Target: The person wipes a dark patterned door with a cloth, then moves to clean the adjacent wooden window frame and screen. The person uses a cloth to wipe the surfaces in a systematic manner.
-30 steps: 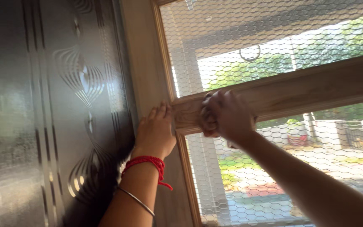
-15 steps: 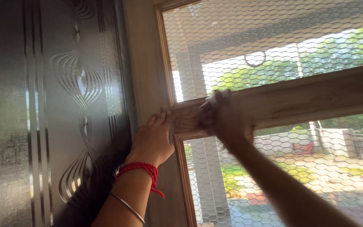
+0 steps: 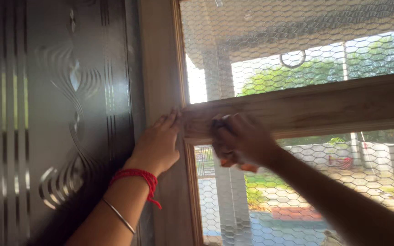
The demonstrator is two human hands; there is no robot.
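Observation:
My right hand [image 3: 245, 139] presses a small crumpled cloth [image 3: 233, 160] against the wooden crossbar [image 3: 334, 109] of a window frame, near its left end. The cloth shows orange below my fingers. My left hand [image 3: 157, 145] lies flat with fingers together on the upright wooden frame post [image 3: 160, 68], its fingertips at the joint with the crossbar. A red thread band [image 3: 135, 176] and a thin metal bangle [image 3: 118, 216] sit on my left wrist.
Hexagonal wire mesh [image 3: 297, 41] fills the window above and below the crossbar; trees and a yard show outside. A dark door [image 3: 55, 114] with embossed wavy patterns stands to the left of the post.
My right hand with the cloth slid down the crossbar's face toward its lower edge. The view shifted slightly; my left hand stayed on the post.

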